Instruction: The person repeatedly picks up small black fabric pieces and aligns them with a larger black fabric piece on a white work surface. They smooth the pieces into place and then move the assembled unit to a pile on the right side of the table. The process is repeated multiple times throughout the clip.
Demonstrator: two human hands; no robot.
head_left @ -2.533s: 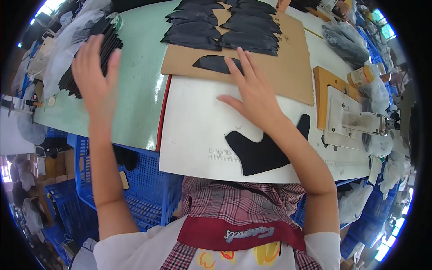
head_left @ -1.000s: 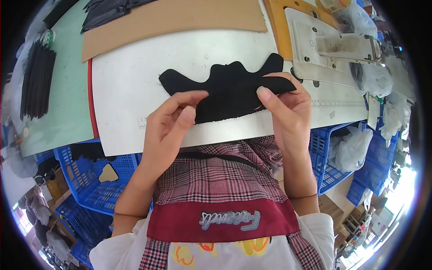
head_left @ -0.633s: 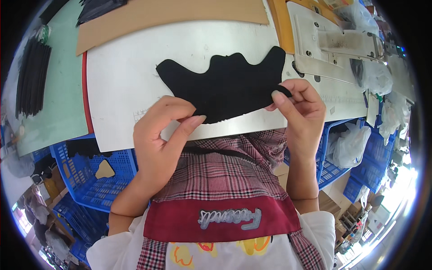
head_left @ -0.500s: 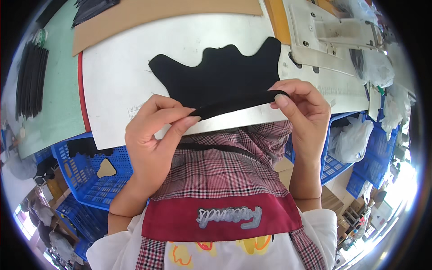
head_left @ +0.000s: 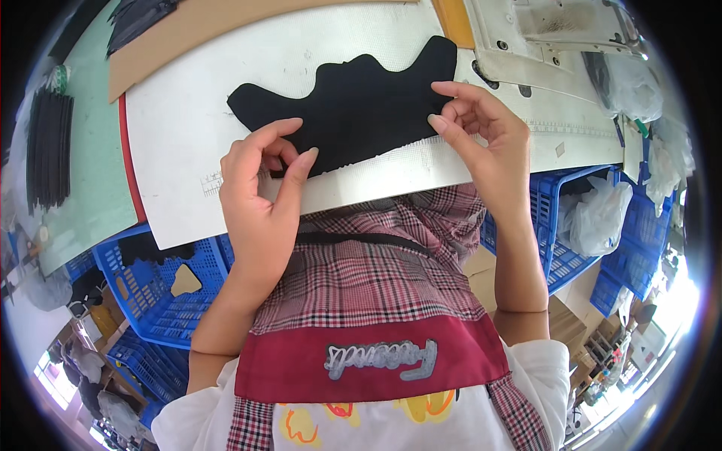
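A black cut fabric piece [head_left: 359, 113] with a scalloped, wavy far edge lies flat on the white table top, its near edge straighter and slightly rough. At its left end, my left hand [head_left: 263, 173] has thumb and forefinger apart, their tips over the cloth, with the other fingers curled. My right hand [head_left: 485, 135] is by the right edge of the piece, thumb and forefinger likewise apart, tips at the cloth's border. Neither hand pinches the fabric. Whether the curled fingers press on it, I cannot tell.
White table [head_left: 173, 150] carries printed ruler marks. Beyond lies a brown cardboard strip [head_left: 226, 37]; a sewing machine base [head_left: 519, 37] is at far right. Green surface [head_left: 90, 165] at left holds stacked black strips [head_left: 51, 150]. Blue crates [head_left: 162, 308] flank me, one holding plastic bags [head_left: 602, 218].
The near edge of the fabric, earlier pinched and lifted in a folded roll between both hands, now lies flat. Both hands have let go, and the cloth sits slightly farther away.
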